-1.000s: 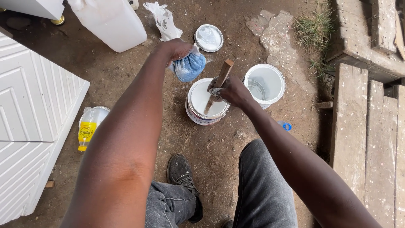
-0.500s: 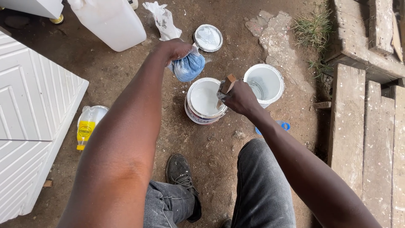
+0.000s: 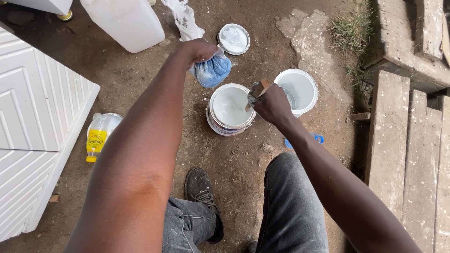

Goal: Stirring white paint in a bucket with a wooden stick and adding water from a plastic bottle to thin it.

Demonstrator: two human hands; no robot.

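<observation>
Head view: paint can (image 3: 229,110) sits on the dirt ground (image 3: 140,84), open, full of white paint. Right hand (image 3: 272,105) grips a brush (image 3: 257,91) at the can's right rim, more upright than a second ago. Left hand (image 3: 199,51) clutches a blue bag (image 3: 213,71) above the can, unchanged.

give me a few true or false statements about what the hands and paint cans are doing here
1. The left hand grips a blue bag. True.
2. The right hand holds a brush over the paint can. True.
3. The paint can has its lid on. False: it is open, with white paint showing; a lid lies on the ground apart from it.
4. The plastic bottle stands upright. False: it lies on its side.
5. The white bucket sits left of the paint can. False: it sits to its right.
</observation>
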